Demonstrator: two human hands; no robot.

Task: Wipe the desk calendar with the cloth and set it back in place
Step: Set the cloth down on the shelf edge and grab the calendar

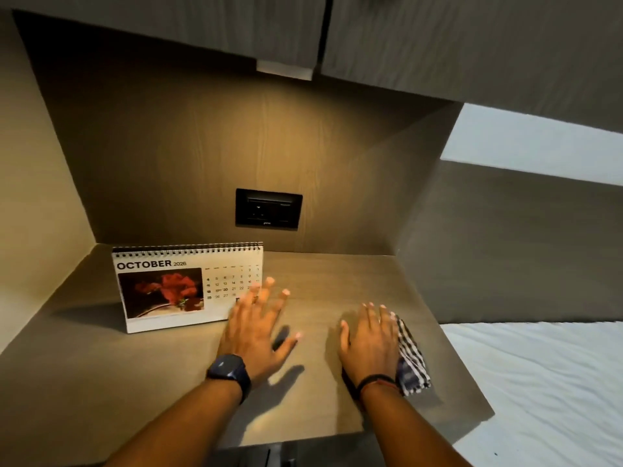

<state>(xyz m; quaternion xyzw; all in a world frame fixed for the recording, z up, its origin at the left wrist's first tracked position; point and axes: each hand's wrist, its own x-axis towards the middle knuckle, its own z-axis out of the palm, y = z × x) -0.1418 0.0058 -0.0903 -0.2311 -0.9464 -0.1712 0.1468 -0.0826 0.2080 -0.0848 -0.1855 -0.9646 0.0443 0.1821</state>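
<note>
We see a white spiral-bound desk calendar (pixel 175 288) standing upright on the brown wood-grain table (pixel 101 382), toward its back left corner, the binding along the top and the open page reading OCTOBER above a picture of red flowers beside a date grid. Our left hand (pixel 256 332) is spread flat with fingers apart just in front of the calendar's lower right corner, overlapping that corner in the view; whether the fingertips touch the card we cannot tell, and its grip is apart, holding nothing. A dark wristwatch (pixel 229 370) sits on that wrist. Our right hand (pixel 369 342) lies palm down on the table, well apart from the calendar, fingers extended and loosely together, its outer edge resting on a black-and-white checked cloth (pixel 413 362) that lies bunched on the table near the right edge; the grip there is apart too, pressing rather than clasping. A thin dark band (pixel 376 382) circles the right wrist. On the wooden back wall above the table is a black socket plate (pixel 268 209), and to the right, beyond the table's edge, lies a pale sheeted bed (pixel 546 389).
</note>
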